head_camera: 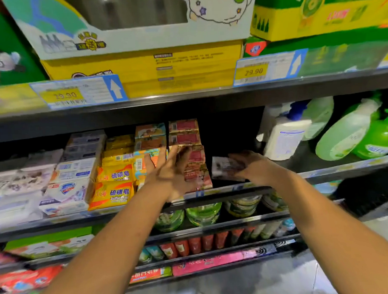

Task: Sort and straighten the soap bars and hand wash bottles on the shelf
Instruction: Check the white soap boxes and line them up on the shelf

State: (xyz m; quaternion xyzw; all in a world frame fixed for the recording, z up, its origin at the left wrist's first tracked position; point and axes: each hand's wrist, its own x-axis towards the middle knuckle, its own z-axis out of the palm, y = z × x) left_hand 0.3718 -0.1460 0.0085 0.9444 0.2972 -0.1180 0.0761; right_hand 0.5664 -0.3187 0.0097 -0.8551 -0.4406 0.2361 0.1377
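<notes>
Small pack (227, 168) in right hand (255, 168): motion-blurred, label unreadable. Left hand (167, 173) hides fronts of red soap stack (198, 176) (contact unclear). Green bottle (383, 135) cut by right edge, smeared. Price tag (71, 93) fine print too small. White soap packs (1, 204) run off left edge.

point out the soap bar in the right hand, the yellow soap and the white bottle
soap bar (224, 167): head view, its printed face
yellow soap (111, 195): head view, front of lowest pack
white bottle (283, 141): head view, middle of body
</notes>
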